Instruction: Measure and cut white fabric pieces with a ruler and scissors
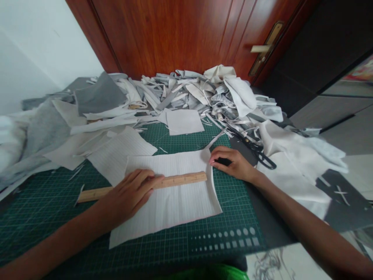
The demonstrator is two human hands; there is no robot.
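A white ribbed fabric piece (171, 202) lies flat on the green cutting mat (43, 217). A wooden ruler (175, 181) lies across it. My left hand (129, 194) rests flat on the ruler with fingers stretched out, pressing it down. My right hand (231, 163) sits at the fabric's right edge, near the ruler's end, fingers curled around a small dark object I cannot make out.
Black-handled scissors (260, 153) lie right of my right hand. A big heap of grey and white fabric scraps (198, 93) fills the back of the table. More cut pieces (116, 149) lie left. A wooden door (180, 35) stands behind.
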